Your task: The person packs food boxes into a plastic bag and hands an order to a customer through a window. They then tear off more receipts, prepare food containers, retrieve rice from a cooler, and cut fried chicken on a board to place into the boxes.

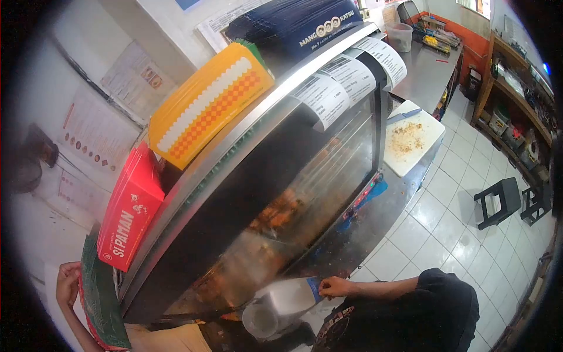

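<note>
My left hand (68, 284) is at the far left, its fingers curled at the edge of a dark green and red folded carton (104, 299). That carton stands beside the end of a glass-fronted display warmer (193, 234). Low in the middle, my right hand (334, 287) pinches the blue edge of a whitish container (287, 299). A rounded, translucent end of this container points left. Browned food (281, 208) shows through the warmer's hazy glass.
Red cartons (132, 205) and yellow cartons (211, 102) stand along the warmer's top, with a dark blue box (293, 29) behind. Receipts (349, 76) hang over its edge. A knife (404, 115) lies on a crumb-covered cutting board (413, 146). Black stools (498, 202) stand on the tiled floor.
</note>
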A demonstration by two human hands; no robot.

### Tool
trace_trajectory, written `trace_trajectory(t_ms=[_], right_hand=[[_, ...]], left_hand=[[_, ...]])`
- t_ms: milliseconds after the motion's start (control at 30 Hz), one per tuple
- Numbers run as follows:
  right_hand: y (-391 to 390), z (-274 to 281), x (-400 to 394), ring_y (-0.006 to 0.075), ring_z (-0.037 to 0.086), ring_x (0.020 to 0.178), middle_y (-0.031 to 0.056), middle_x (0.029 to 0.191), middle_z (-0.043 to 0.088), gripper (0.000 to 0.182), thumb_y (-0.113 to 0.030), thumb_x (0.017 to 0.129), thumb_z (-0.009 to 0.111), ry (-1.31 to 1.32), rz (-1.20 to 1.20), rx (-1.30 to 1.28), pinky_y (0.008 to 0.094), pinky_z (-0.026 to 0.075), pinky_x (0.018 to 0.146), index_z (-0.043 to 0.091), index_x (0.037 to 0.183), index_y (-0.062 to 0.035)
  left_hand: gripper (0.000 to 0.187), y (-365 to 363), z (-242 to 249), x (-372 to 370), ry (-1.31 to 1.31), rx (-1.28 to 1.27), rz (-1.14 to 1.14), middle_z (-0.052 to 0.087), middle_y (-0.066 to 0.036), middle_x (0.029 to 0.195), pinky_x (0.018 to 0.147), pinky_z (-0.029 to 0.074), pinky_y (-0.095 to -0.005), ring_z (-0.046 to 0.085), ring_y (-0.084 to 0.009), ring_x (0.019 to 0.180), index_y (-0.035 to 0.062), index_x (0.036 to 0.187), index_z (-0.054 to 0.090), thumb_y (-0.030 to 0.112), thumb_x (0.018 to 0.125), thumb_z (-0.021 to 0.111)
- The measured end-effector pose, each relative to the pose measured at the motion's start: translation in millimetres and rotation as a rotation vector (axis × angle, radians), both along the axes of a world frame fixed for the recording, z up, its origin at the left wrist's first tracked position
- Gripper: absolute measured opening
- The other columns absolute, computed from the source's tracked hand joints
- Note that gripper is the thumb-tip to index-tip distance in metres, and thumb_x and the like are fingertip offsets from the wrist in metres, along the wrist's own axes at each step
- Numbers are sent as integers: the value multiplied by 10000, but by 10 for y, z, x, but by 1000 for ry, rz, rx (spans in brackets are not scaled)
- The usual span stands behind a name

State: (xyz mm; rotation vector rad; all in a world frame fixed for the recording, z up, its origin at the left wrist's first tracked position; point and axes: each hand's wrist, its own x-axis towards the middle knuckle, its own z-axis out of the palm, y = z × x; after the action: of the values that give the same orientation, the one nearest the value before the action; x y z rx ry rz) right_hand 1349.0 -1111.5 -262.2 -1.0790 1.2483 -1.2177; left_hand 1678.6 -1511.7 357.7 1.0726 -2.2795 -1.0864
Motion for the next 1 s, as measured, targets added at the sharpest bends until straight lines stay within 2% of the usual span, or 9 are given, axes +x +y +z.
trace_trajectory(t_ms=[133, 200, 333, 400, 600, 733, 800, 867, 1000], right_hand=[[5, 123, -8, 174, 661, 815, 105, 928, 659, 314, -269, 913, 649, -20, 127, 278, 335, 523, 739, 592, 1101, -25], [43, 58, 193, 248, 615, 1030, 173, 1162, 603, 474, -356, 899, 670, 581, 120, 63, 407, 502, 854, 542, 1263, -81], [-208, 293, 368, 377, 492, 1176, 217, 1398, 420, 620, -453, 868, 647, 1130, 351, -309, 484, 448, 931, 465, 1413, -221], [-356, 28, 550, 394, 470, 1228, 235, 1418, 387, 704, -411, 825, 694, 1281, 306, -333, 483, 404, 1005, 430, 1417, -138], [-576, -240, 835, 366, 491, 1206, 191, 1239, 551, 440, -378, 822, 693, 1064, 440, -460, 490, 421, 973, 630, 1077, -25], [-527, -471, 1037, 366, 488, 1211, 230, 1317, 495, 622, -393, 809, 692, 1134, 681, -543, 518, 421, 970, 530, 1277, -16], [-628, -479, 1046, 361, 549, 1131, 208, 1263, 527, 575, -335, 858, 640, 1162, 724, -611, 537, 439, 936, 491, 1322, -29], [-754, -452, 1058, 355, 617, 1052, 200, 1132, 609, 528, -307, 929, 551, 1145, 837, -255, 475, 493, 836, 464, 1367, -26], [-976, -344, 970, 313, 645, 957, 149, 1045, 614, 377, -214, 920, 548, 1182, 772, -133, 462, 519, 797, 512, 1246, -29]], left_hand=[[381, -118, 149, 147, -178, 82, 2, 610, -99, 1121, 914, 469, -336, 585, -194, 1023, 16, 1143, 545, 242, 892, 719], [322, -211, 117, 208, -173, -116, 58, 647, -59, 973, 857, 470, -299, 607, -151, 906, -5, 1090, 568, 203, 891, 712], [498, -372, 196, 303, -500, -474, 147, 606, -41, 1076, 896, 440, -300, 562, -145, 987, 36, 1188, 544, 434, 913, 665], [504, -457, 165, 398, -481, -518, 154, 603, -45, 1122, 919, 436, -305, 562, -152, 1030, 40, 1222, 550, 435, 924, 649], [444, -381, 199, 182, -595, -582, 130, 592, -68, 1205, 973, 435, -316, 560, -151, 1122, 29, 1246, 554, 332, 935, 646], [298, -240, 52, 8, -235, -613, 142, 645, -46, 1081, 932, 451, -281, 593, -135, 1046, 6, 1122, 632, 192, 898, 696], [275, -140, 91, -291, -371, -518, 117, 651, -4, 976, 880, 441, -252, 579, -101, 947, 11, 1083, 656, 238, 928, 670], [296, -152, -15, -432, -261, -455, 162, 640, 20, 945, 852, 429, -227, 561, -77, 904, 17, 1071, 661, 285, 946, 651], [271, -190, 87, -536, -232, -475, 70, 671, 8, 967, 861, 446, -218, 591, -53, 899, 18, 1077, 645, 247, 934, 667]])
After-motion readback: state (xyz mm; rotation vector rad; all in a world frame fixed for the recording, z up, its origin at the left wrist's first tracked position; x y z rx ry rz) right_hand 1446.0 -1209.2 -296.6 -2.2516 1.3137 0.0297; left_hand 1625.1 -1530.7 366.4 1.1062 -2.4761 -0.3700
